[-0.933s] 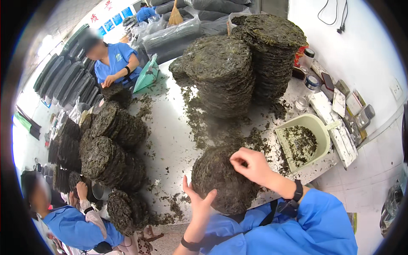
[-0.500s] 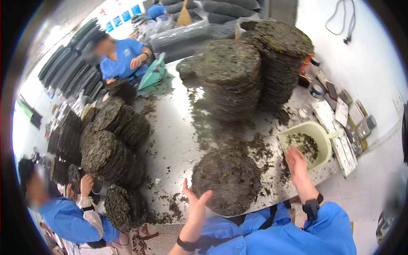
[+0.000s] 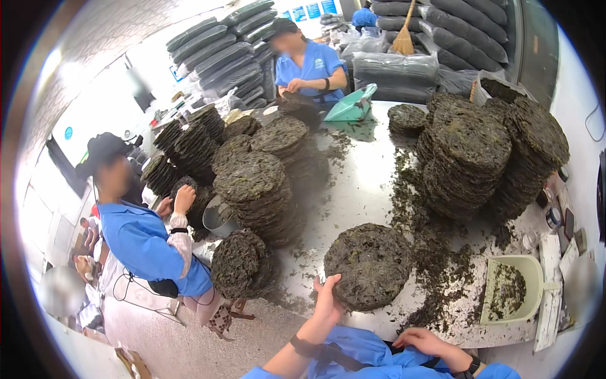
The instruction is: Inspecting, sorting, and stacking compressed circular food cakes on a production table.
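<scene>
My left hand (image 3: 328,303) grips the lower left edge of a round, dark cake of dried seaweed (image 3: 371,265), its thumb on the upper face. The cake's rough top faces me; whether it is clear of the table cannot be told. My right hand (image 3: 423,341) is at the front table edge, apart from the cake, loosely bent with nothing in it. Loose seaweed crumbs (image 3: 435,287) lie just right of the cake. Tall stacks of similar cakes (image 3: 464,158) stand at the back right, and more stacks (image 3: 252,189) line the left side.
A pale dustpan (image 3: 536,284) with seaweed bits sits at the right, beside a white strip (image 3: 548,309). A green dustpan (image 3: 352,104) lies at the far end. One co-worker (image 3: 145,240) handles seaweed at the left; another (image 3: 309,66) stands at the far end.
My view has swung left. My left hand has moved onto the seaweed cake's edge and taken hold. My right hand has drawn back from beside the pale dustpan to the table's front edge.
</scene>
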Motion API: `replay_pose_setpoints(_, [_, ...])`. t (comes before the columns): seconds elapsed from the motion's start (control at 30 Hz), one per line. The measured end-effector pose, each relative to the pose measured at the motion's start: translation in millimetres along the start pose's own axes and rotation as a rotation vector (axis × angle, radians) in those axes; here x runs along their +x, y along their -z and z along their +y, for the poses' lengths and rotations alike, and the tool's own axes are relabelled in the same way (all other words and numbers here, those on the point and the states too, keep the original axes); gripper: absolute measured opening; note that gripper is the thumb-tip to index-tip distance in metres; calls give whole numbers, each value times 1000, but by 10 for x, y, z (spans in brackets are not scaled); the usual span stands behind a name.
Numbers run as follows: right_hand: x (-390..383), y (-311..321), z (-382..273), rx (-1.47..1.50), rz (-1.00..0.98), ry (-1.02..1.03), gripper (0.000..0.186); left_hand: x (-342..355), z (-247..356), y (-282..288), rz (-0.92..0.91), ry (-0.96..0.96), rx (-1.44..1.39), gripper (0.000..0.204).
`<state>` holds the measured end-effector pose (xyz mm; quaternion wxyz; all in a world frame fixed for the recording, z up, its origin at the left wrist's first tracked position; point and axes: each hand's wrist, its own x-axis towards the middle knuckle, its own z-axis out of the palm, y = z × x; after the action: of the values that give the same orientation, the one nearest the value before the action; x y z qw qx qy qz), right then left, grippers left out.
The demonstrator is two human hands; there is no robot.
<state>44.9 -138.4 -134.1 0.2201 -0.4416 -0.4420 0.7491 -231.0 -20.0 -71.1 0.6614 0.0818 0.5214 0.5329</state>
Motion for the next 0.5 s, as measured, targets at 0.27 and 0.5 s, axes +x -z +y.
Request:
replay_pose_setpoints(0.27, [580,1034,-538,46,989,479,14,102,-73,198,-79,-50,31,109])
replay_pose_setpoints(0.5, [250,-62,-1070,-1151,526,926,53,277,-544,201,-106,-46,174,114])
